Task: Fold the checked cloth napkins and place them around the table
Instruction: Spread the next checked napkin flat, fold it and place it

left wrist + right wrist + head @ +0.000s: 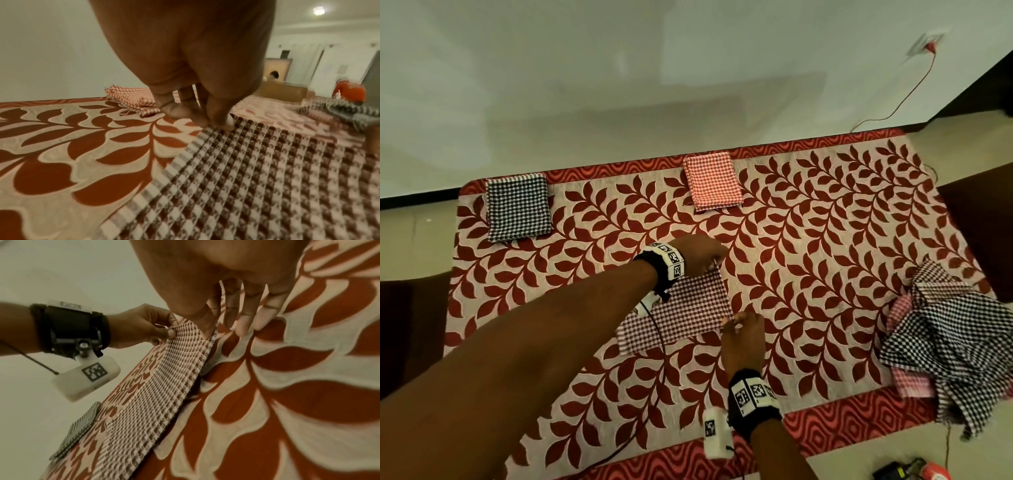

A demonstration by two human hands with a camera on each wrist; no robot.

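A maroon checked napkin [681, 311] lies partly folded in the middle of the table. My left hand [714, 263] pinches its far right corner, as the left wrist view shows at the fingertips [218, 121] on the cloth [267, 178]. My right hand [732, 320] pinches the near right corner between thumb [206, 327] and forefinger, the other fingers spread. A folded black checked napkin [517, 205] sits at the far left edge. A folded red checked napkin [712, 181] sits at the far middle edge. A heap of unfolded checked napkins [955, 342] lies at the right end.
The table carries a red leaf-pattern cloth [825, 222]. The wall runs close behind its far edge, with a red cable [914, 89] hanging from a socket. Dark chairs stand at the left [407, 325] and right [979, 219] ends. Small devices [914, 471] lie on the floor.
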